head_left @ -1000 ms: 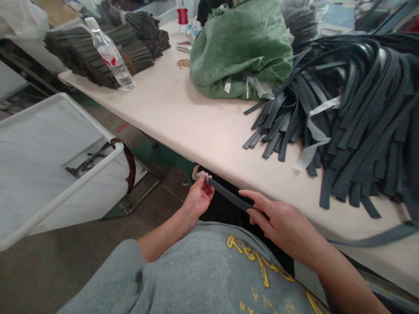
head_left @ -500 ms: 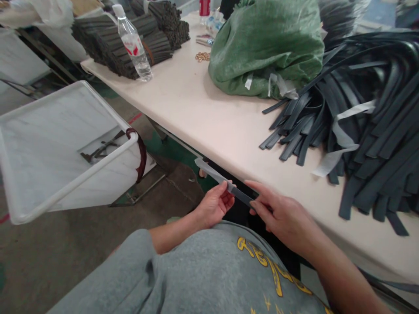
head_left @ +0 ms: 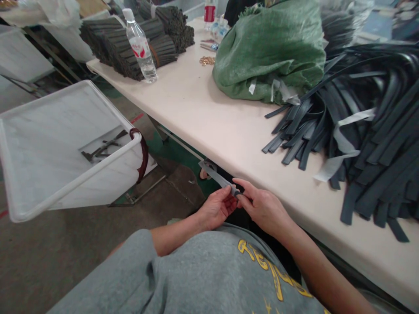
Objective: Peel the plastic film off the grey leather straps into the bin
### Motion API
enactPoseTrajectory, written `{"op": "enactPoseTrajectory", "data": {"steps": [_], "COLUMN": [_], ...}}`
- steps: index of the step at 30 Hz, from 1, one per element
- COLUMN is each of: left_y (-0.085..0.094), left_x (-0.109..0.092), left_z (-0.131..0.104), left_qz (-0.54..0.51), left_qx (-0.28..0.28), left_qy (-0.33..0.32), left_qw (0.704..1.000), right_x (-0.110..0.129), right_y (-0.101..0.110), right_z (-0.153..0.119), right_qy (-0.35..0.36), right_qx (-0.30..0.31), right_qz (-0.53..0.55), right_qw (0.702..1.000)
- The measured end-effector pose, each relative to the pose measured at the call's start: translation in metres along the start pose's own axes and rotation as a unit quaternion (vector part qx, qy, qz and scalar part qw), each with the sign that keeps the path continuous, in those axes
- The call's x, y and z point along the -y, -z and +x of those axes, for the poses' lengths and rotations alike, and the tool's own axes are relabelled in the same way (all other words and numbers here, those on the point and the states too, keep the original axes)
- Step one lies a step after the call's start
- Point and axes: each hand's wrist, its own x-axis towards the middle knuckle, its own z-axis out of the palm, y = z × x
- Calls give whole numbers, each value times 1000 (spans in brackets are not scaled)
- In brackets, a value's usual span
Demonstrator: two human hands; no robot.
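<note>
There are 2 hands, 1 left hand [head_left: 216, 210] and 1 right hand [head_left: 264, 210], with 1 strip [head_left: 216, 176] between them; 1 table [head_left: 196, 107]; 1 green sack [head_left: 268, 56]; 2 bottles [head_left: 141, 50]; at least 2 dark bundles [head_left: 108, 48]; 1 heap of gold-coloured pieces [head_left: 207, 61], too small to count singly; 1 pile of dark straps [head_left: 369, 183], more than 15 but overlapping too much for an exact count; and 1 curled pale ribbon [head_left: 333, 165].

smooth strip [head_left: 216, 176], glossy leather-like straps [head_left: 376, 161]
</note>
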Motion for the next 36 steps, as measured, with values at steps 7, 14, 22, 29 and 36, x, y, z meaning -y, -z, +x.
{"op": "enactPoseTrajectory", "data": {"steps": [7, 14, 22, 29, 36], "left_y": [6, 5, 37, 36, 25], "left_x": [-8, -11, -28, -21, -7], "left_z": [1, -4, -14, -10, -11], "left_qz": [-41, -42, -104, -93, -13], "left_qx": [-36, -48, -117, -98, -19], "left_qy": [-18, 3, -65, -50, -33], "left_qw": [998, 998, 986, 990, 999], "right_x": [-5, 2, 6, 6, 13], "right_y": [12, -7, -21, -9, -24], "right_z": [-21, -2, 5, -1, 15], "right_qy": [12, 7, 24, 15, 9], "right_qx": [-8, 7, 64, 90, 46], "right_qz": [46, 47, 46, 4, -37], "right_qw": [999, 999, 997, 996, 998]}}
